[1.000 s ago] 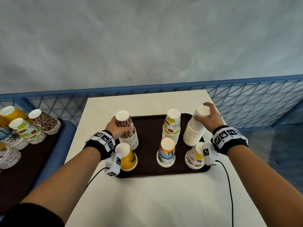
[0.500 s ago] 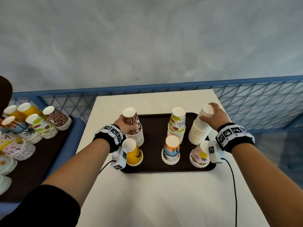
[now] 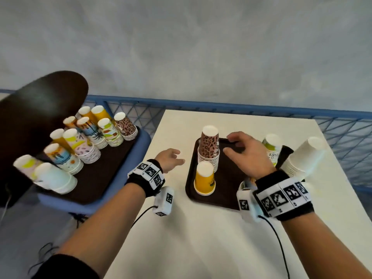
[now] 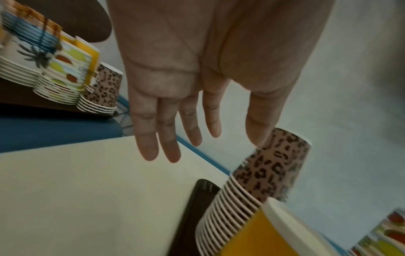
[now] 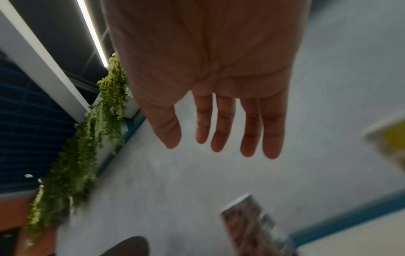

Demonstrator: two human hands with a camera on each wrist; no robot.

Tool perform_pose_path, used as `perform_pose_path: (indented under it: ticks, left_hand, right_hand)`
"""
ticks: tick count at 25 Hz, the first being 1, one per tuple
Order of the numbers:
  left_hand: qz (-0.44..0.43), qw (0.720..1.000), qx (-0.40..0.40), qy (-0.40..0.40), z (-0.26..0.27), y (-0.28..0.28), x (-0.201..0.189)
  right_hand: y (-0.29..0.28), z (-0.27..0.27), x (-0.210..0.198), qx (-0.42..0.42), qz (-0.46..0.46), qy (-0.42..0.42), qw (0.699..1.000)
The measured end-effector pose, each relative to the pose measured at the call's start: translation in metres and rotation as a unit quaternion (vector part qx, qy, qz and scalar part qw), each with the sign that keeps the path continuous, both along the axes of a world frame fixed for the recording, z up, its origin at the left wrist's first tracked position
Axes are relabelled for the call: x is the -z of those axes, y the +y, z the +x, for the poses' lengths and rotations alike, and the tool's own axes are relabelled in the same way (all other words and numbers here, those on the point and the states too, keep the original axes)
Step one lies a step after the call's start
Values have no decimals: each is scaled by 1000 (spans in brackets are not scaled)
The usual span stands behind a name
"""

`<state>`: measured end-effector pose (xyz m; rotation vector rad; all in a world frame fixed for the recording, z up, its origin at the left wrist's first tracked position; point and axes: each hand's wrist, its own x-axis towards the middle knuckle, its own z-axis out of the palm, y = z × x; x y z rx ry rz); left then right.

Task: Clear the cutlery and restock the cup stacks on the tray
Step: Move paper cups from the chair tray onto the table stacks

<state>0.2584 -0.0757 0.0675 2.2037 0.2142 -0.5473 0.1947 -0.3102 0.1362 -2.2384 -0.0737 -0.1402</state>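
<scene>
On the far left, a second dark tray (image 3: pixel 94 178) on a blue surface carried the supply: a crowd of upturned paper cup stacks, among them a palm-print stack (image 3: pixel 91 130), a fruit-print stack (image 3: pixel 109 130) and a leopard stack (image 3: pixel 125 125). It looked like the source for restocking, and plenty remained there.

Next came the left hand (image 3: pixel 170 159), hovering over the bare white table (image 3: pixel 201 238) between the two trays. Its fingers (image 4: pixel 146 143) were straight, spread and empty; in the left wrist view the thumb tip lay just beside the top of the tray's own leopard-print cup stack (image 4: pixel 274 166) without clasping it.

On the brown tray (image 3: pixel 191 190) stood that leopard-print stack, with a yellow cup stack (image 3: pixel 204 180) in front of it. No cutlery showed anywhere (so that half of the job was probably finished, or the pieces were out of view).

The right hand (image 3: pixel 247 156) hung above the middle of the tray, fingers (image 5: pixel 271 135) loosely extended and holding nothing, near the leopard-print stack but apart from it. Behind it stood a green-printed cup stack (image 3: pixel 271 148), partly hidden, and at the right edge a blurred plain white cup stack (image 3: pixel 302 158).

Judging by heights, the yellow stack was the shortest, so restocking seemed unfinished, with both hands free to fetch more.
</scene>
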Motion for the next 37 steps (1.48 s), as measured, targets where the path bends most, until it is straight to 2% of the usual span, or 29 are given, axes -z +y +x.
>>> perform_pose_path:
  ticks: [3,6,10,13,16,21,25,28,30,32,35,37]
  left_hand:
    - [14,1000,-19,-8,-1,51,9]
    - [55,996,-59,-48,13,115,14]
    - [97,981,-126,-109,52,192,10]
    - [126,969,-139,-160,89,234,5]
    - [114,962,-156,-192,128,263,4]
    - [129,962,-143,-195,171,280,19]
    - [112,964,-173,-167,187,280,33]
    - [103,967,-171,-156,195,279,41]
    - [90,963,-191,-166,191,275,45]
    - [92,966,-171,-172,177,271,51]
    - [106,973,-98,-181,147,271,62]
    - [87,973,-95,-192,129,275,66]
  right_hand:
    - [69,7,20,-85,43,62,994]
    - [138,31,45,-128,48,96,986]
    - [218,82,73,-145,34,164,975]
    - [262,124,94,-146,11,177,973]
    - [296,165,111,-132,1,191,973]
    - [328,215,120,-100,-8,182,978]
    - [346,247,123,-73,-8,133,988]
    - [359,270,125,-51,38,117,991]
    - [368,282,124,-28,98,136,986]
    - [374,289,125,-30,140,165,976]
    - [381,294,134,-64,143,205,966]
    - [385,296,145,-73,135,204,967]
